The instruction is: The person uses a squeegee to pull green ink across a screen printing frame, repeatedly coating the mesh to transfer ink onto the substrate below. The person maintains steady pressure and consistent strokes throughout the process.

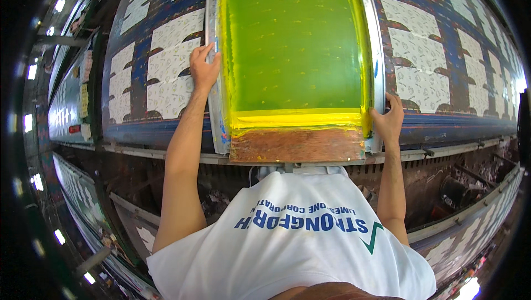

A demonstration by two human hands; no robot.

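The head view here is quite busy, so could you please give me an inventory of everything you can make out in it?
Screen frame: one, silver-grey, upper centre
Mesh: one, green with yellow borders, inside the frame
Wooden strip: one, reddish brown, near end of the frame
Table: one, dark and blue, under the frame
Patterned panels: many, white, on the table either side of the frame
Other tables: several, greenish at left, lower right also
Small object: one, red, far left, kind unclear
Lights: several, white, mostly left edge
Shirt: one, white with blue and green print, lower centre
Left hand: one, bare, fingers on frame's left rail
Right hand: one, bare, fingers on frame's right rail
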